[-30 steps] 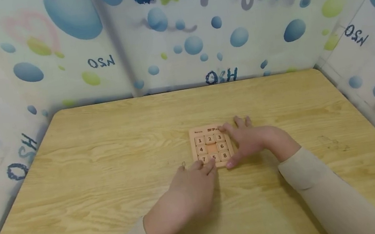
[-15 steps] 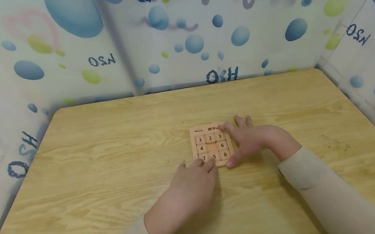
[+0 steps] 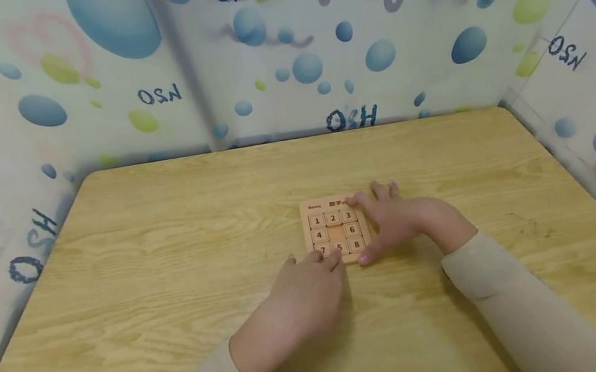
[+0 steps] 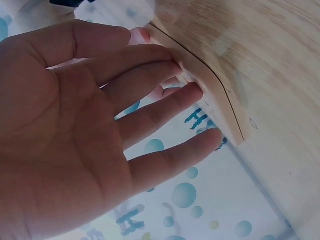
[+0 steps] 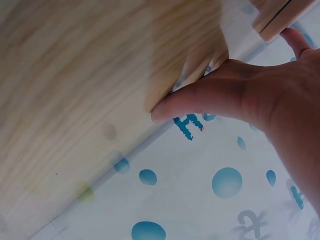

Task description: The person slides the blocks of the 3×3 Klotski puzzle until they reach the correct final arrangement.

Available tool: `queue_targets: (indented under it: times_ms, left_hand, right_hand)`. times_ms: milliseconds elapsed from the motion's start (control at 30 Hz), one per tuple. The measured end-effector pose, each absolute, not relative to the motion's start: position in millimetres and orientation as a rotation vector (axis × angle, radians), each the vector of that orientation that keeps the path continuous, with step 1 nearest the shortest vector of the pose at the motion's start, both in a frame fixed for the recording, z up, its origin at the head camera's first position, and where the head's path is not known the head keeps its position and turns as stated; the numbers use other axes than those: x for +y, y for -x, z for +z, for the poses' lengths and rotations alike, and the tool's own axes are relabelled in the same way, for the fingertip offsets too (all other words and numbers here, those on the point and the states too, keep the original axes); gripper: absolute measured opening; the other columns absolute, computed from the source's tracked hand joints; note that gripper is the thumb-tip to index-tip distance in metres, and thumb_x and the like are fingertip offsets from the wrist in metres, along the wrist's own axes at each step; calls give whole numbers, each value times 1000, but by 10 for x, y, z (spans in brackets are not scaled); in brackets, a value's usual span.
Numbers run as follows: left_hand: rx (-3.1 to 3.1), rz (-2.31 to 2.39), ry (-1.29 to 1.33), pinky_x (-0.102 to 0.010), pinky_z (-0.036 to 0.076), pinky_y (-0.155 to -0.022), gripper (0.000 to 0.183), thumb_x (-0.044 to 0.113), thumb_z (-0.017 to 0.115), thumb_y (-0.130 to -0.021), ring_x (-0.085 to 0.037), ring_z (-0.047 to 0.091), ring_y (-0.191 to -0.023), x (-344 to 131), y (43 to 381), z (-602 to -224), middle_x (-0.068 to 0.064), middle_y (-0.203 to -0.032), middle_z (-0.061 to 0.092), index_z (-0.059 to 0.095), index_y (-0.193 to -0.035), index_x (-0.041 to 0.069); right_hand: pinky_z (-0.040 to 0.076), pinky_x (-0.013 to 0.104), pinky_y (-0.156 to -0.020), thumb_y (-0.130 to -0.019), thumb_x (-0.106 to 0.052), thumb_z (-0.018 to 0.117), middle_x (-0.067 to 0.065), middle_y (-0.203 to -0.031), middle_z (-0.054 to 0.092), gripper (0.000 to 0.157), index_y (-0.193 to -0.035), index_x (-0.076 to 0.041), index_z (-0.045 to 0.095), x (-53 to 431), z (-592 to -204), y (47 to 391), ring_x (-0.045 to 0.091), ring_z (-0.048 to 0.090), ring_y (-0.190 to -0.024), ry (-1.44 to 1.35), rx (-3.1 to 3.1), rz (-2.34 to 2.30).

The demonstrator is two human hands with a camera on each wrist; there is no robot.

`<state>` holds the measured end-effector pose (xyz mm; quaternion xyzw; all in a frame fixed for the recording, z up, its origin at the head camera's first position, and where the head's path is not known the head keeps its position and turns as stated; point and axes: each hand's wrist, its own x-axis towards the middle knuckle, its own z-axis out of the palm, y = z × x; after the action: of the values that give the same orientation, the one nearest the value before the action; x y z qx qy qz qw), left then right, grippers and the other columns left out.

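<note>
A small wooden number slide puzzle (image 3: 336,232) lies flat on the table, its tiles reading 1 2 3, 4 and 6 with a gap between them, then 7 5 8. My left hand (image 3: 306,292) reaches over its near edge, a fingertip resting on the 5 tile and another by the 7. In the left wrist view the left fingers (image 4: 165,112) are fairly straight beside the board's edge. My right hand (image 3: 394,219) holds the board's right side between thumb and index finger; its other fingers point away. The right wrist view shows a fingertip against the wooden edge (image 5: 272,22).
The light wood-grain table (image 3: 165,233) has rounded far corners. Behind it stands a wall (image 3: 277,53) patterned with blue and green drops and letters, with more of that pattern along both sides. Beige sleeves (image 3: 517,294) cover both forearms.
Both hands keep their places on the puzzle, and the tiles stay in the same order. Only a slight shift of the head view shows.
</note>
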<state>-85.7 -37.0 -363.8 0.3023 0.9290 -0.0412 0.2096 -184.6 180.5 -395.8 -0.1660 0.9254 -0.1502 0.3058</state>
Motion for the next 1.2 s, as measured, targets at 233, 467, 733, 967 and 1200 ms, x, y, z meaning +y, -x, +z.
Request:
queue_targets:
  times_ms: [233,467,733,967,1200]
  left_hand:
    - [2588,-99,-850,-61,44,-121,59,26,64,-102,-28,45,-156,-379,868,-3610,1,-171,42,52,-158,13]
    - [2591,-131,-860,-61,45,-121,60,27,65,-101,-29,47,-155,-362,908,-3600,1,-171,43,52,-158,13]
    - [2581,-155,-850,-62,44,-122,57,30,67,-101,-29,50,-153,-316,909,-3606,3,-168,47,57,-155,14]
    - [2596,-180,-863,-62,44,-121,56,37,66,-102,-29,51,-152,-310,914,-3603,2,-167,49,59,-153,14]
    - [2590,-144,-868,-64,44,-120,55,44,66,-102,-29,53,-151,-313,936,-3603,2,-165,51,62,-150,15]
  right_hand:
    - [8,91,-115,-80,-68,84,36,-174,-13,123,-171,-24,16,1793,-3925,1861,70,-14,-154,413,2436,-381]
    - [9,91,-115,-78,-68,85,36,-174,-11,124,-171,-24,17,1789,-3913,1888,71,-13,-154,416,2456,-374]
    - [14,94,-110,-75,-71,86,36,-175,-8,125,-171,-26,19,1793,-3944,1843,70,-9,-155,411,2463,-373]
    - [19,94,-109,-73,-69,88,36,-175,-1,124,-170,-26,23,1777,-3935,1830,71,-3,-155,391,2489,-362]
    - [20,93,-109,-72,-69,89,34,-176,0,128,-171,-32,16,1780,-3946,1809,68,-3,-157,359,2505,-366]
